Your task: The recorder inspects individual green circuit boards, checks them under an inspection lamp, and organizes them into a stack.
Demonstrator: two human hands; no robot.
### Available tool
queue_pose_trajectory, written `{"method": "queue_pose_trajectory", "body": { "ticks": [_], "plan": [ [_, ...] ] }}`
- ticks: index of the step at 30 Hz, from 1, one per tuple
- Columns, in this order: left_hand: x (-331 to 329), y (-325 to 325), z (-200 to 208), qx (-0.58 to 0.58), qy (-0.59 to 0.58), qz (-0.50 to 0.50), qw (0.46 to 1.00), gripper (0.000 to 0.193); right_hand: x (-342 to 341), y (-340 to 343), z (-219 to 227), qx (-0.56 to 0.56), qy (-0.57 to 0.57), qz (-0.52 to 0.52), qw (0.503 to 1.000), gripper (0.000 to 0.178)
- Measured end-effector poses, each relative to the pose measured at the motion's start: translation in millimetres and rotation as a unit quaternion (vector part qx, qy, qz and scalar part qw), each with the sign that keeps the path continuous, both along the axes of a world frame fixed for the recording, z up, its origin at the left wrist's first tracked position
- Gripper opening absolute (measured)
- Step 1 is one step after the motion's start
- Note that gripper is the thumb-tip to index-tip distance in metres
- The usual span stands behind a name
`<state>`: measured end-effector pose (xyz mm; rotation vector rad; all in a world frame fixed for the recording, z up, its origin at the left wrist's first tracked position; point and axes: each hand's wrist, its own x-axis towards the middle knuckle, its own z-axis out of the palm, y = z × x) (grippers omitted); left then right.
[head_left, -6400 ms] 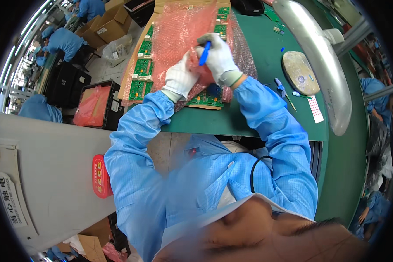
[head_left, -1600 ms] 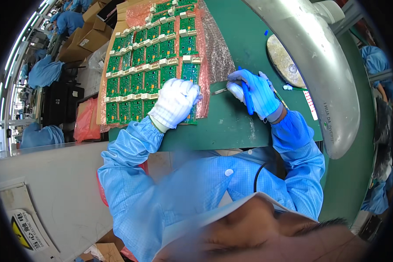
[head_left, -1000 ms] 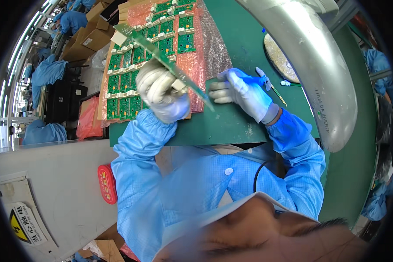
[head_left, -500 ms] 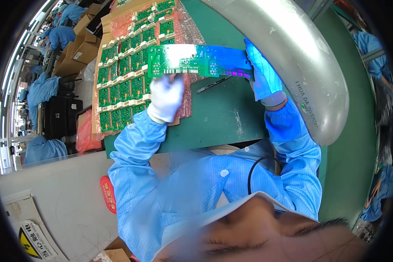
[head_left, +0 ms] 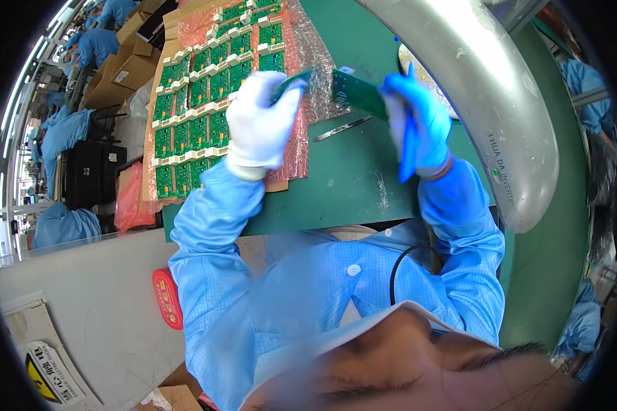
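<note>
Two separate pieces of green circuit board are in my gloved hands, above the table. My left hand [head_left: 257, 127], in a white glove, is closed round a small circuit board [head_left: 293, 83], tilted nearly edge-on. My right hand [head_left: 421, 123], lit blue by the lamp, grips another circuit board [head_left: 358, 92] that points toward the left one, with a gap between them. A narrow blue strip [head_left: 408, 147] shows along the right hand; blur hides what it is. Slim metal tweezers [head_left: 343, 128] lie on the green table mat [head_left: 322, 192] below the gap.
Rows of green boards with white connectors [head_left: 216, 85] lie on pink bubble wrap [head_left: 300, 130] at the left. A large silver lamp housing [head_left: 487, 103] overhangs the right side. A red oval object [head_left: 166, 298] is by my left elbow. Co-workers in blue sit farther off.
The one long board held across both hands is now two pieces, tilted and apart. My left hand has risen slightly; my right hand has turned and moved a little lower.
</note>
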<state>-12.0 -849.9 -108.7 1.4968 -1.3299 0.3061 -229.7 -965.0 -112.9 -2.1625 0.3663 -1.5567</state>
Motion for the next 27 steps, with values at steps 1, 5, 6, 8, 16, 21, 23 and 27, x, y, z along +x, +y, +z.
{"method": "queue_pose_trajectory", "body": {
  "ticks": [1,5,6,8,16,21,23,27],
  "plan": [
    [4.3,-4.5,7.0,0.001,-0.278,0.105,0.955,0.023,-4.6,12.7,11.5,-0.115,0.031,0.016,0.993,0.024],
    [9.3,-21.7,27.9,0.226,0.271,-0.03,0.935,0.03,-4.0,8.3,-6.4,0.063,-0.079,0.009,0.995,0.026],
    [3.4,-16.5,33.5,0.229,0.273,-0.029,0.934,0.03,-15.2,-0.4,-0.5,-0.102,0.066,-0.139,0.983,0.023],
    [-7.0,-9.7,40.6,0.358,0.376,-0.128,0.845,0.038,-26.1,-9.6,8.0,-0.259,0.207,-0.279,0.901,0.022],
    [-55.6,6.7,-11.9,0.308,-0.047,-0.217,0.925,0.05,-22.0,-35.0,-26.8,-0.063,0.06,-0.12,0.989,0.03],
    [-29.2,5.1,0.5,0.168,-0.167,-0.167,0.957,0.044,-15.8,-21.2,-3.9,0.406,-0.045,0.042,0.912,0.027],
    [-28.1,5.0,1.9,0.222,0.08,-0.259,0.937,0.048,-3.1,-4.7,33.6,0.258,-0.007,0.036,0.966,0.023],
    [-32.8,2.7,-0.1,0.243,0.587,-0.437,0.636,0.066,-3.7,2.8,10.9,0.259,0.043,-0.056,0.963,0.029]
  ]
}}
